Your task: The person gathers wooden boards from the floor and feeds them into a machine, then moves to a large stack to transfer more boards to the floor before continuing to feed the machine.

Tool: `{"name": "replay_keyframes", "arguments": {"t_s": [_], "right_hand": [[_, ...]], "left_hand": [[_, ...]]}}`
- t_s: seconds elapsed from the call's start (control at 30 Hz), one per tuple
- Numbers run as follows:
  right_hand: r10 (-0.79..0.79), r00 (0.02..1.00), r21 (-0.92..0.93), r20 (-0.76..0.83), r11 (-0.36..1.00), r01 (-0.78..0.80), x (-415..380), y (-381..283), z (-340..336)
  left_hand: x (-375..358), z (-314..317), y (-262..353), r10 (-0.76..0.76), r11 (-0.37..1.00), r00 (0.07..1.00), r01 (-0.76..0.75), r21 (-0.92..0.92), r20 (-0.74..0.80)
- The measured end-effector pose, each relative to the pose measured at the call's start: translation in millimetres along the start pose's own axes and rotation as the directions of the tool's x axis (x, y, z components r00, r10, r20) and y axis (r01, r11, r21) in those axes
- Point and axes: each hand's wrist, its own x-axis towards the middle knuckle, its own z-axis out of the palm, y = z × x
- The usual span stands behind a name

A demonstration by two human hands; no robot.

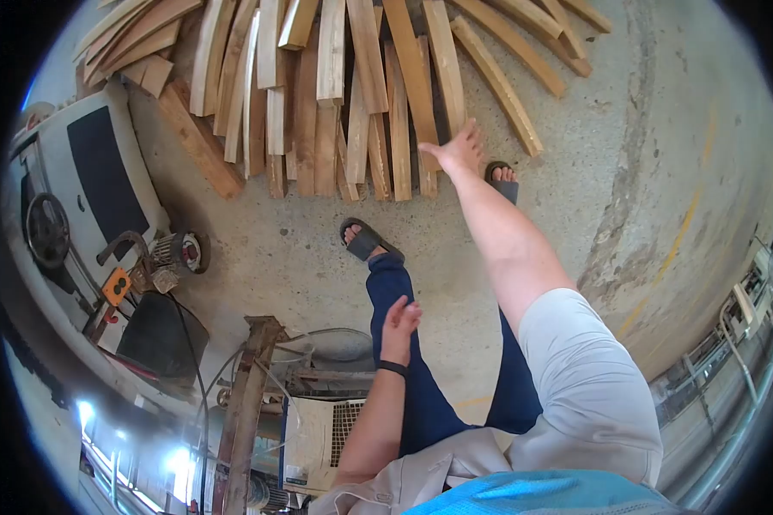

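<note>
Right hand [460, 151] reaches spread wide over many stacked planks [335, 86]; left hand [398, 326] hangs loosely open, both holding nothing.

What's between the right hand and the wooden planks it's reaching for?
Nothing. In the head view, the open right hand overlaps the ends of the wooden planks on the concrete floor.

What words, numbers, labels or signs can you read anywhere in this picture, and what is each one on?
No text can be read.
White machine at left: no lettering shows on its dark panel.
Orange tag beside it: marks too small to read.
White cabinet at the bottom: a small sticker near its base, too blurred to read.
Wooden planks, which the right hand reaches toward: bare.
Left hand: its dark wristband shows no print.
</note>
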Motion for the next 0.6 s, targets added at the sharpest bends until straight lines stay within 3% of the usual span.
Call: {"name": "replay_keyframes", "arguments": {"t_s": [0.07,0.17,0.2,0.3,0.43,0.5,0.53,0.6], "right_hand": [[0.052,0.998,-0.167,-0.041,0.984,-0.059,11.1,-18.2,17.4],[0.042,0.992,-0.23,-0.12,0.971,-0.069,18.8,-17.3,37.7],[-0.002,0.989,-0.167,-0.147,0.986,-0.023,18.5,-12.9,42.9],[-0.063,0.998,-0.135,-0.028,0.989,0.059,27.0,-2.6,31.6],[-0.107,0.993,-0.117,0.042,0.987,0.111,28.9,7.8,-0.7],[-0.197,0.966,0.105,0.167,0.978,0.181,17.6,17.7,-15.7],[-0.197,0.967,0.098,0.159,0.978,0.183,11.1,26.9,-18.9],[-0.445,0.85,0.649,0.282,0.741,0.173,-11.9,47.2,-27.4]], "left_hand": [[0.1,19.0,-2.2,-0.016,1.0,1.0,0.016,0.022,0.006],[11.4,34.4,2.5,-0.05,0.999,0.998,0.049,0.021,0.038],[17.8,36.2,4.7,-0.033,0.999,0.998,0.031,0.032,0.057],[38.8,44.9,26.2,-0.014,0.998,0.996,0.008,0.065,0.091],[71.9,56.2,76.5,0.158,0.977,0.983,-0.168,0.129,0.09],[93.9,62.7,104.2,0.26,0.934,0.952,-0.29,0.21,0.16],[94.3,70.8,122.1,0.253,0.921,0.95,-0.294,0.256,0.181],[94.9,89.4,150.8,0.191,0.942,0.958,-0.24,0.234,0.215]]}}
